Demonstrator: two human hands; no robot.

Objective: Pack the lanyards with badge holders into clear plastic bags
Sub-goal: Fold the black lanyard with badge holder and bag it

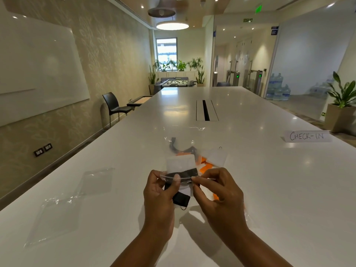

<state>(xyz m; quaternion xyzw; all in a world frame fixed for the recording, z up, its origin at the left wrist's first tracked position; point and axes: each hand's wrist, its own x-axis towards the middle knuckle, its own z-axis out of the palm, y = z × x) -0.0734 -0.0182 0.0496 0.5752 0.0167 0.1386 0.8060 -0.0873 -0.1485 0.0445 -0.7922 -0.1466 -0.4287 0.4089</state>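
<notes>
1. Two hands work above the near middle of the white counter (250, 170). The left hand (159, 197) and the right hand (219, 193) each pinch the open mouth of one clear bag (181, 166), left grip on the left end of the rim, right grip on the right end, both clenched on the plastic.
2. In that held bag sit one white badge holder (180, 162) and a black lanyard (183, 173). A folded black strap end hangs below the rim between the two hands.
3. Behind the held bag, toward the middle of the counter, lies a loose pile (209, 160): orange pieces, another black strap and clear plastic. How many items are in it cannot be told.
4. Two empty bags lie flat toward the left edge of the counter: one (98, 180) farther in, one (55, 220) nearer the near-left corner, the two close together.
5. One folded card reading "CHECK-IN" (307, 136) stands near the right edge, well apart from the hands.
6. The counter is long, glossy and white, reflecting the ceiling lights, with one cable slot (206, 110) set in its middle farther back.
7. The room: one whiteboard (38, 70) on the patterned left wall, one black chair (115, 106) beside the left edge, a foosball table (176, 82) and potted plants under the far window, stacked water jugs (277, 87) behind glass on the right.
</notes>
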